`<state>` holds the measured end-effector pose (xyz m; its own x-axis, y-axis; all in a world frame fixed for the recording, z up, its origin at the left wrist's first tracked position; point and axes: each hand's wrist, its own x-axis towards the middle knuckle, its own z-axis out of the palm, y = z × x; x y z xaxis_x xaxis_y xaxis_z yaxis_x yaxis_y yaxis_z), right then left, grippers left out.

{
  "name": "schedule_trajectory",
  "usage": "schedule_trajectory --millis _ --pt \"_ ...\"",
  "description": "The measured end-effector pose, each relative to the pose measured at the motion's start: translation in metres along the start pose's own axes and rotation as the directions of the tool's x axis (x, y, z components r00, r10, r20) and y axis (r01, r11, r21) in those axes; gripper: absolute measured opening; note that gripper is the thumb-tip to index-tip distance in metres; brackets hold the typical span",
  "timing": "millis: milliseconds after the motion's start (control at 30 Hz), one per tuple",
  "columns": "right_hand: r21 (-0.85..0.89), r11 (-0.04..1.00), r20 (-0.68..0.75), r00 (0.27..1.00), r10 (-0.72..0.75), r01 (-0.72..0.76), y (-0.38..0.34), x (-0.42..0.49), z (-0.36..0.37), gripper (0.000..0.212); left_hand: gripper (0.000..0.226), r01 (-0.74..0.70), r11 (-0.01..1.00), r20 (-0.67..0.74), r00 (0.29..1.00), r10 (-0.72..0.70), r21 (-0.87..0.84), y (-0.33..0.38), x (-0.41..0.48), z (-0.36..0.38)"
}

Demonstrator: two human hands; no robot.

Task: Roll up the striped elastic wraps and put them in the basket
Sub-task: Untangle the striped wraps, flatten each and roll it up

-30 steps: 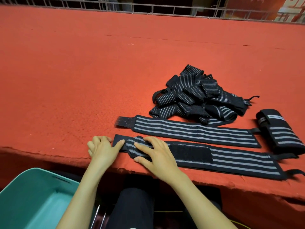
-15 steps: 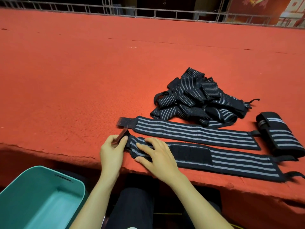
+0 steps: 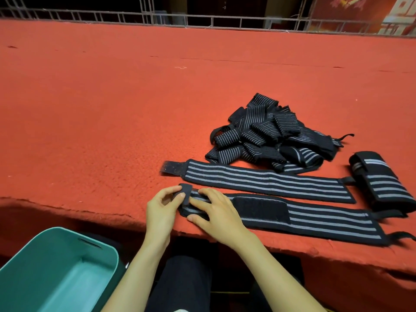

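Two black wraps with grey stripes lie flat side by side near the front edge of the red table. On the near wrap (image 3: 315, 221), my left hand (image 3: 163, 209) pinches the left end, which is folded over to the right. My right hand (image 3: 216, 212) presses flat on the same wrap just right of the fold. The far wrap (image 3: 258, 180) lies untouched behind it. A rolled wrap (image 3: 380, 181) sits at the right. A teal basket (image 3: 67, 239) stands below the table at the lower left.
A heap of tangled striped wraps (image 3: 270, 136) lies behind the flat ones. The red carpeted table (image 3: 112, 109) stretches far back to a metal railing (image 3: 202, 19). My dark-clothed knees (image 3: 184, 282) are under the table edge.
My left hand has lifted the near wrap's left end off the table and folded it over to the right. My right hand has stayed pressed on the wrap.
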<state>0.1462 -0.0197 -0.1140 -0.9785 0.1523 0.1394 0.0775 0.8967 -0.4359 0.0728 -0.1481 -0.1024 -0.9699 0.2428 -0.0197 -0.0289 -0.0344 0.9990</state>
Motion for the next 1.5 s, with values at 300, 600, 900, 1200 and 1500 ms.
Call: schedule_trajectory --millis 300,600,900,1200,1500 --pt "-0.071 0.989 0.08 0.988 0.134 -0.129 0.033 -0.024 -0.034 0.065 0.031 -0.122 0.953 -0.009 0.992 0.13 0.277 -0.004 0.008 0.002" --pt "-0.079 0.991 0.035 0.994 0.108 -0.105 0.038 -0.026 -0.031 0.083 0.03 -0.33 0.815 0.002 0.927 0.375 0.477 -0.004 -0.002 0.01" --pt "-0.013 0.978 0.068 0.975 0.21 -0.209 0.052 -0.043 -0.052 0.065 0.025 -0.597 0.508 0.342 0.789 0.511 0.621 -0.016 -0.005 0.028" --pt "0.016 0.969 0.083 0.966 0.245 -0.248 0.064 -0.056 -0.065 0.065 0.027 -0.391 0.778 0.37 0.903 0.219 0.492 0.003 0.0 0.015" --pt "0.019 0.98 -0.019 0.979 0.201 -0.2 0.078 -0.066 -0.055 0.089 0.044 -0.16 0.746 0.242 0.97 -0.001 0.647 0.004 0.004 0.025"
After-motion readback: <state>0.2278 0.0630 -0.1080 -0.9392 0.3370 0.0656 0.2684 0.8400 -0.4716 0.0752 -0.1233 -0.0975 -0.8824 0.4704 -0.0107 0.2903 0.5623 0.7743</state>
